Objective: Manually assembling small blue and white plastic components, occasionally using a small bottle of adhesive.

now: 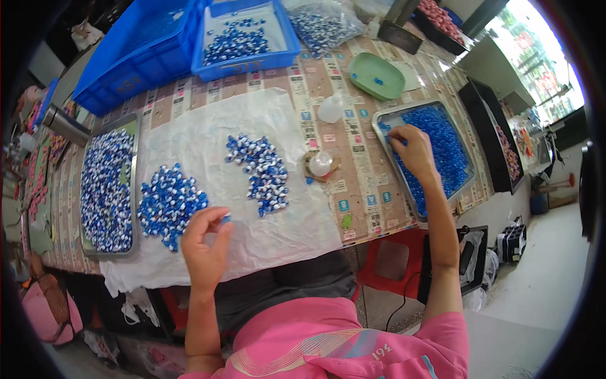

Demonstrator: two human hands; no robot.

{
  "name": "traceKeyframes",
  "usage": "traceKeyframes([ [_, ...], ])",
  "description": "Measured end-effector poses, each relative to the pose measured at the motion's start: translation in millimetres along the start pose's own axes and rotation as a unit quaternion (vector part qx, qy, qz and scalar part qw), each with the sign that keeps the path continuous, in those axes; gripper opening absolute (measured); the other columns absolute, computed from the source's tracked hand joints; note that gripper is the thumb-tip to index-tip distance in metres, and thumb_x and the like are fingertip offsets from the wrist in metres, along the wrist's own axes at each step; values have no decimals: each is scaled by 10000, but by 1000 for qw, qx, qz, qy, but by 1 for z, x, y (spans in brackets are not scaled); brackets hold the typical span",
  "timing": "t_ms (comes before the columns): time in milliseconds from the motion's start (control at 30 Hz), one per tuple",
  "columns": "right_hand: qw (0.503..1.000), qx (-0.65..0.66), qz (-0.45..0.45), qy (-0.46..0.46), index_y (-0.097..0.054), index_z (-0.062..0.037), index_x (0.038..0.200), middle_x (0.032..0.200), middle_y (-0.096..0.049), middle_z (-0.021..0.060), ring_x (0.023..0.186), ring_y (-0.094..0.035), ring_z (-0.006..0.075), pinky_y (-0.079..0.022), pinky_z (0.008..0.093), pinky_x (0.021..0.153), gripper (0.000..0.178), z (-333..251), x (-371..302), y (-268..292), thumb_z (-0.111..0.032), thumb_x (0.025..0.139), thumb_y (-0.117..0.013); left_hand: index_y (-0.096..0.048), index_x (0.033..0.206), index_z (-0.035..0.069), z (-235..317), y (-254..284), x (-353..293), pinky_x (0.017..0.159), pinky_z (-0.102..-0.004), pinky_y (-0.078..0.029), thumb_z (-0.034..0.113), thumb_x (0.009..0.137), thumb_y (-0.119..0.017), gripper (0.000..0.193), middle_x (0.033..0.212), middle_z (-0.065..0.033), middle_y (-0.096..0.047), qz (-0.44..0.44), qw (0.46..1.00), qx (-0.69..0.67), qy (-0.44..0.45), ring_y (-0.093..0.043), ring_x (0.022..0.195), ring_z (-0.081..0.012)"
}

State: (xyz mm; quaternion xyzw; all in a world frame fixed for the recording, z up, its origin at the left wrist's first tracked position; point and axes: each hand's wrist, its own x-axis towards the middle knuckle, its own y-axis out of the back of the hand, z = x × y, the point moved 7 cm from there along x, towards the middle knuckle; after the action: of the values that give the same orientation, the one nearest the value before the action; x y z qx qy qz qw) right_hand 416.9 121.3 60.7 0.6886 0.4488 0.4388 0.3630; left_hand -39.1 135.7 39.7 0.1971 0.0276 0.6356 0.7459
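My left hand (205, 249) is over the near edge of the white sheet (189, 120), pinching a small blue-and-white bead (226, 218) between thumb and fingers. Beside it lies a loose pile of blue-and-white beads (169, 203), and a second pile (259, 170) spreads out farther right on the sheet. My right hand (413, 150) reaches over the left side of a metal tray (468, 189) full of clear blue beads (435, 145). Its fingers are drawn together at the beads; what they grip is hidden.
A metal tray of blue-and-white beads (106, 189) stands at left. Behind are blue crates (142, 60), a shallow blue bin (249, 66), a bag of beads (322, 28) and a green dish (377, 76). A small pot with a white dome (320, 164) sits between sheet and right tray.
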Motion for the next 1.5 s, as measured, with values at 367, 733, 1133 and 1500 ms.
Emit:
traceKeyframes([
  [367,999,48,-1,2,-728,-33,1002,970,-701,117,943,-625,294,-502,382,856,215,7,14,1,-39,790,-693,-678,1027,-1,21,7,13,942,-406,-451,-63,802,-656,235,1066,-124,-668,53,936,318,-137,-585,1030,-317],
  [733,996,88,-20,-2,-724,-54,1032,975,-697,110,856,-650,242,-521,349,787,231,4,19,2,-40,802,-707,-695,1018,30,45,-22,-3,943,-415,-449,-66,764,-695,271,1149,-111,-635,59,944,283,-161,-551,1091,-318],
  [1133,779,593,-172,-107,-665,7,1104,1050,-648,-1,962,-603,64,-498,218,853,240,-65,-48,-4,-49,883,-740,-705,975,26,42,-58,-12,922,-374,-457,-45,757,-706,230,1091,-116,-652,-17,976,162,-144,-579,1038,-298],
  [1500,725,621,-266,-135,-661,0,1136,1047,-670,10,963,-639,76,-527,232,865,230,-118,-79,-35,-45,915,-707,-711,970,22,33,-51,-21,901,-366,-466,-41,766,-710,213,1071,-114,-657,-18,979,154,-135,-585,1020,-291],
])
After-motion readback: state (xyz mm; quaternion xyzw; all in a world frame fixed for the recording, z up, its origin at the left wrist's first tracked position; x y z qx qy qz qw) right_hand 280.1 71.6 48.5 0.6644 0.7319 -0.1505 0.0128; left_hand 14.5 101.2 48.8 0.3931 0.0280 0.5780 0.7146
